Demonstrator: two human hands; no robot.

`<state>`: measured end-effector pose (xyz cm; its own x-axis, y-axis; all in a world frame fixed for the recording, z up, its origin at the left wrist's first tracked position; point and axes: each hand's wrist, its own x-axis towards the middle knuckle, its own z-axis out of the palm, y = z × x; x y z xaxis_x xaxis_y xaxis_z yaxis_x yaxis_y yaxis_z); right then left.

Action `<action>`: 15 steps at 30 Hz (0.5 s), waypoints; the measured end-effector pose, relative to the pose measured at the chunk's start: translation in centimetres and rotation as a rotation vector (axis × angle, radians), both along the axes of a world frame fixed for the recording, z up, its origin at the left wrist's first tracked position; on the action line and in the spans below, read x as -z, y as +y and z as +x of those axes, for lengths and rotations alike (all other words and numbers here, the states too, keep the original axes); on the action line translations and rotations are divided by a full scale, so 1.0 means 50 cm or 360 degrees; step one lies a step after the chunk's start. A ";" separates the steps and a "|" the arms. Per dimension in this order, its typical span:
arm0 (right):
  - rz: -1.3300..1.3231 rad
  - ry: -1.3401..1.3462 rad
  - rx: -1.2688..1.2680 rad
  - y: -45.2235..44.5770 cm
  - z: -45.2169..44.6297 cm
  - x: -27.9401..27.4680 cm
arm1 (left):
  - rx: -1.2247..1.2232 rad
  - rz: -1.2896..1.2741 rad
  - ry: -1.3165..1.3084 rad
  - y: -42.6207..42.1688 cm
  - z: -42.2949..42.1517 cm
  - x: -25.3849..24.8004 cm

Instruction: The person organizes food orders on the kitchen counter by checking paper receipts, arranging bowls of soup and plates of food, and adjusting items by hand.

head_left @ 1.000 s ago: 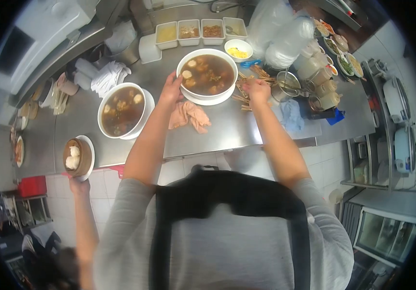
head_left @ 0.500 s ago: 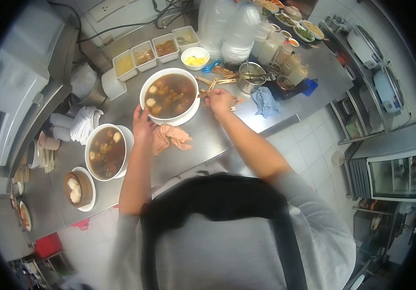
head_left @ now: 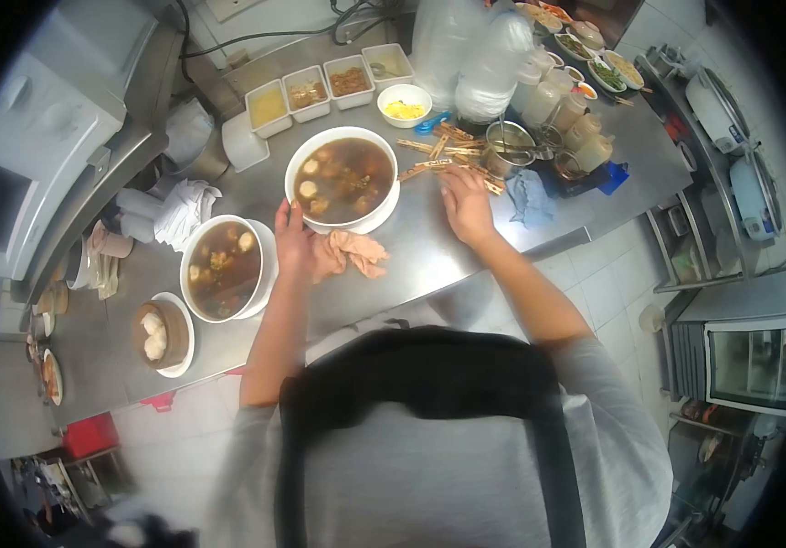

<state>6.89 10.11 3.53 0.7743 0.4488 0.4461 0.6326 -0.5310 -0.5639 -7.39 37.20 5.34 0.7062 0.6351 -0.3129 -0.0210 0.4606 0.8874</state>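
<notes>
A large white bowl of dark soup (head_left: 342,219) stands on a white plate (head_left: 384,212), with pale round pieces floating in it. My left hand (head_left: 293,242) touches the bowl's lower left side with its fingers stretched out; its thumb is not clearly seen. Beside that hand lies a crumpled orange cloth (head_left: 350,252). My right hand (head_left: 469,205) rests with fingers extended at the near edge of several wooden clothespins (head_left: 448,146), apart from the bowl. Some pins are partly covered by its fingers.
A second soup bowl (head_left: 221,268) and a bamboo steamer with dumplings (head_left: 163,336) stand at left. Behind are white tubs (head_left: 349,80), a bowl of yellow food (head_left: 405,107) and a metal pot (head_left: 508,151). A blue cloth (head_left: 530,197) lies right, near sauce bottles (head_left: 571,110).
The view has shifted, so the counter appears farther right. My right hand has moved away from the bowl, over the clothespins, and its fingers have spread. My left hand stays by the bowl.
</notes>
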 end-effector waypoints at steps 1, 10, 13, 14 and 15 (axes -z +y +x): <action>0.0232 0.0385 0.0021 0.023 -0.009 0.011 | 0.0024 0.0038 0.0097 0.002 0.003 -0.004; 0.1339 0.1716 0.0130 0.218 -0.087 -0.085 | 0.0295 0.0164 0.0491 0.047 0.086 -0.104; 0.1219 0.1255 0.0153 0.239 -0.075 -0.048 | 0.0450 0.0063 0.0561 0.066 0.094 -0.097; 0.1274 0.1268 0.0171 0.242 -0.072 -0.037 | 0.0498 0.0028 0.0563 0.076 0.098 -0.086; 0.1333 0.1278 0.0189 0.243 -0.079 -0.044 | 0.0545 -0.0030 0.0511 0.080 0.098 -0.086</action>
<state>2.93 22.27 5.75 0.9860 0.1520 -0.0687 -0.0939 0.1654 -0.9818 -2.50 41.20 9.65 0.7398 0.3744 -0.5590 0.4093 0.4090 0.8156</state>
